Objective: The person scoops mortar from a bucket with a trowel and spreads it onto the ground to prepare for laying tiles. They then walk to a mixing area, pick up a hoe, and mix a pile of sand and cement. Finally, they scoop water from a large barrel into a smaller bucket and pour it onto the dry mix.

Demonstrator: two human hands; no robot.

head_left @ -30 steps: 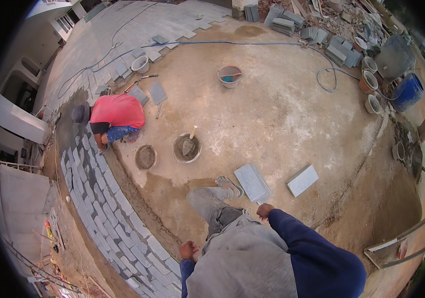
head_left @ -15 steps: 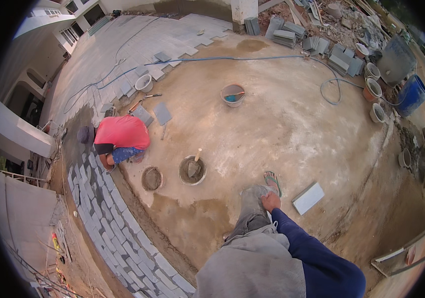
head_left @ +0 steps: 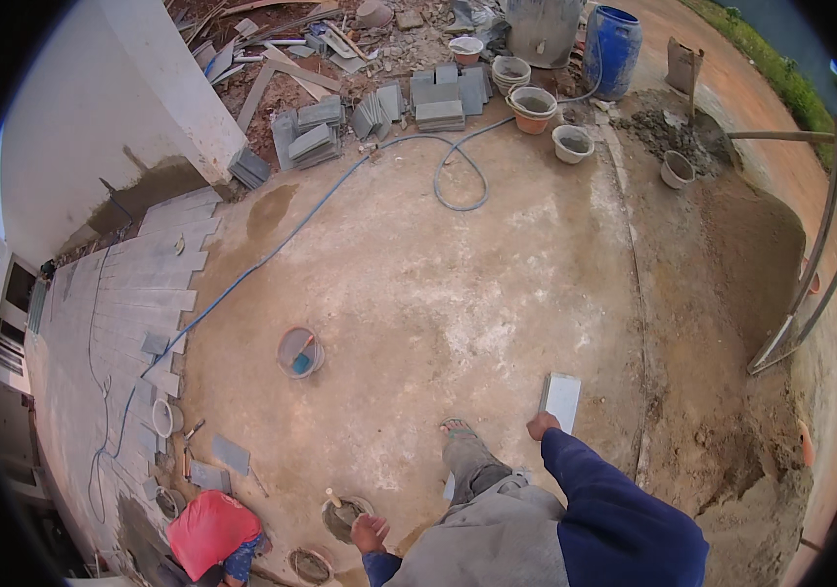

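Observation:
My right hand [head_left: 541,425], its arm in a dark blue sleeve, is closed and overlaps the near left corner of a pale rectangular slab [head_left: 562,399]. Its fingertips are hidden, so I cannot tell whether it grips the slab. My left hand [head_left: 371,534] hangs with fingers curled and nothing visible in it. Beside it in view stands a mortar bucket [head_left: 338,520] with a trowel [head_left: 332,497] in it. A second mortar bucket [head_left: 312,565] is just below. One sandalled foot [head_left: 458,428] shows between my hands.
A co-worker in a red shirt [head_left: 211,533] crouches at lower left, near grey tiles [head_left: 231,454]. A bucket [head_left: 301,352] stands on the bare floor. A blue hose [head_left: 272,256] crosses it. Stacked tiles [head_left: 438,103], several buckets and a blue barrel [head_left: 614,54] line the far side.
My view has swung to the right. My right hand has left my knee and reached out over the slab. My left hand has come into view.

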